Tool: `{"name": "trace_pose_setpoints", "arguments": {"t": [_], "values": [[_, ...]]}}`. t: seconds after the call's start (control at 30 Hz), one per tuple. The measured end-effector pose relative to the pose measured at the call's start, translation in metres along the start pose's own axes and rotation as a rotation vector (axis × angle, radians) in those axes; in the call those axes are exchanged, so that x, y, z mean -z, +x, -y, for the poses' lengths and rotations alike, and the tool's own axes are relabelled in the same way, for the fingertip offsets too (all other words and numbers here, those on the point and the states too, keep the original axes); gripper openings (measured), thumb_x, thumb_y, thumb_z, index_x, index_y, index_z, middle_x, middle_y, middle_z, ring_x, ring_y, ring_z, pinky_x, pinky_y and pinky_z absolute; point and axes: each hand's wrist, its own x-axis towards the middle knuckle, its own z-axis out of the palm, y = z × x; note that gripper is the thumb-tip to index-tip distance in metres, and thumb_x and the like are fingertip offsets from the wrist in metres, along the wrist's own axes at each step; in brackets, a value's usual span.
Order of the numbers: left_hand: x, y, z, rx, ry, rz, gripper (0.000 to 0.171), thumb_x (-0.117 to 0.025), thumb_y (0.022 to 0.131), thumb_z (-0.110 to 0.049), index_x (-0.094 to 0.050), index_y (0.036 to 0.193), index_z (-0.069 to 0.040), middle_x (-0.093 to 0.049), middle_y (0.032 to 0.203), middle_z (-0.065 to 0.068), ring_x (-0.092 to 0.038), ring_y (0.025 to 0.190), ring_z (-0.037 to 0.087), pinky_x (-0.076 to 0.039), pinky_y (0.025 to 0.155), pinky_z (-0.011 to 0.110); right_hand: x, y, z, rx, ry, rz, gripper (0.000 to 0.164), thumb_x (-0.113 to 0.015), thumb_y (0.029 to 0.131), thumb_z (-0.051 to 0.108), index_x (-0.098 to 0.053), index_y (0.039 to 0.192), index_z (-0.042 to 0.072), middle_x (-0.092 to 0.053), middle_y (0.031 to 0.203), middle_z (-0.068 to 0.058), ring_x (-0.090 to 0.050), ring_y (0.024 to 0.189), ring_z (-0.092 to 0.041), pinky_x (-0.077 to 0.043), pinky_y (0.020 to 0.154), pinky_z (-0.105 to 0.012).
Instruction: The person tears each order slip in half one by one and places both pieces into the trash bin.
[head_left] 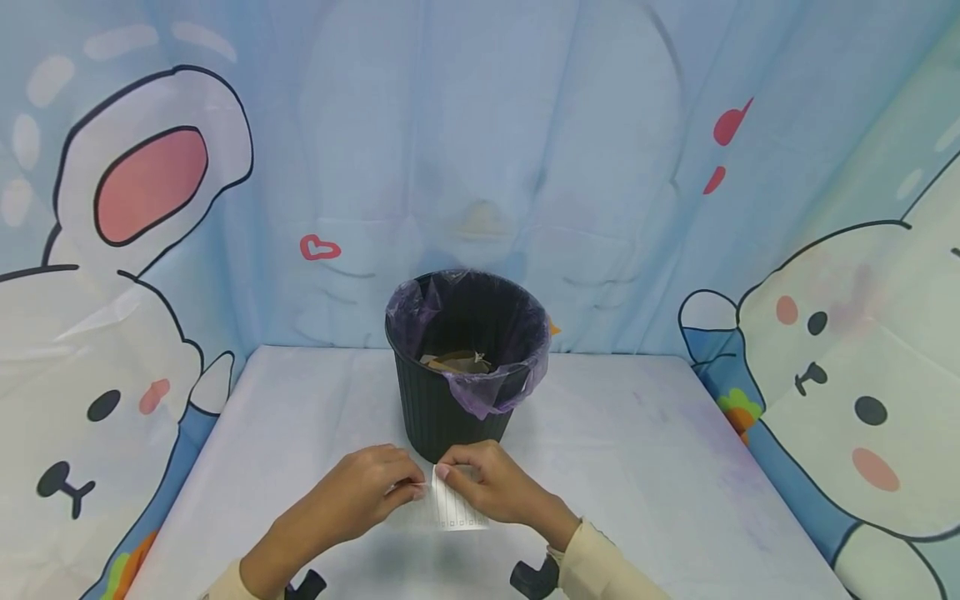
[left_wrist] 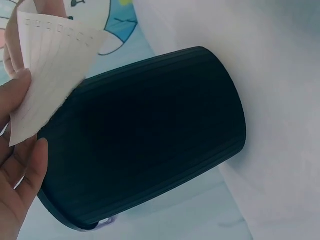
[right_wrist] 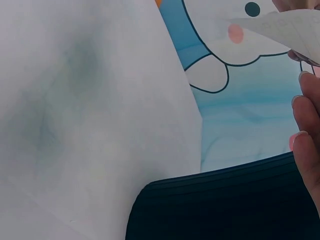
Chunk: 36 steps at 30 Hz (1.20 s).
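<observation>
A small white sheet of paper [head_left: 459, 507], with thin lines and a row of small squarish marks or holes along one edge, is held up between both hands in front of the black trash bin [head_left: 442, 408]. My left hand [head_left: 378, 492] pinches one side; the left wrist view shows its thumb on the paper [left_wrist: 55, 70]. My right hand [head_left: 498, 483] grips the other side, thumb on top, fingers bent behind. In the right wrist view the paper [right_wrist: 290, 30] appears at the upper right, above the right hand's fingers [right_wrist: 309, 145]. I cannot tell whether the sheet is torn.
A purple plastic bag [head_left: 528, 367] lines the bin and folds over its rim. Brownish scraps [head_left: 457, 362] lie inside. The bin stands on a table with a white cloth [head_left: 630, 467], and a blue cartoon curtain [head_left: 480, 125] hangs behind and at both sides.
</observation>
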Motion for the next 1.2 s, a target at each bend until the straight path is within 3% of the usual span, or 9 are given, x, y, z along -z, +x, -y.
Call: {"name": "trace_pose_setpoints", "arguments": {"t": [0.57, 0.97, 1.2], "values": [[0.0017, 0.0001, -0.0054, -0.087, 0.085, -0.075, 0.009, -0.082, 0.083, -0.014, -0.075, 0.088, -0.016, -0.070, 0.085, -0.010, -0.063, 0.077, 0.003, -0.053, 0.070, 0.018, -0.0010, -0.0001, -0.0046, -0.025, -0.026, -0.011, 0.015, -0.062, 0.099, 0.011, -0.075, 0.094, 0.006, -0.076, 0.088, -0.003, -0.062, 0.079, -0.001, -0.057, 0.075, -0.023], [0.0043, 0.0002, -0.0064, -0.082, 0.091, -0.064, 0.010, -0.082, 0.083, -0.013, -0.075, 0.089, -0.016, -0.070, 0.086, -0.010, -0.063, 0.077, 0.003, -0.054, 0.071, 0.019, -0.0008, 0.0008, -0.0033, -0.032, -0.030, -0.006, 0.015, -0.062, 0.099, 0.011, -0.075, 0.095, 0.006, -0.075, 0.088, -0.003, -0.060, 0.078, -0.001, -0.057, 0.075, -0.023], [0.0060, -0.0008, -0.0085, -0.077, 0.043, -0.028, 0.009, -0.080, 0.085, -0.011, -0.075, 0.092, -0.014, -0.070, 0.088, -0.008, -0.063, 0.079, 0.003, -0.055, 0.073, 0.016, -0.0005, 0.0003, -0.0030, -0.026, -0.028, -0.004, 0.015, -0.061, 0.099, 0.012, -0.074, 0.094, 0.006, -0.075, 0.087, -0.003, -0.060, 0.077, 0.000, -0.056, 0.072, -0.021]]}}
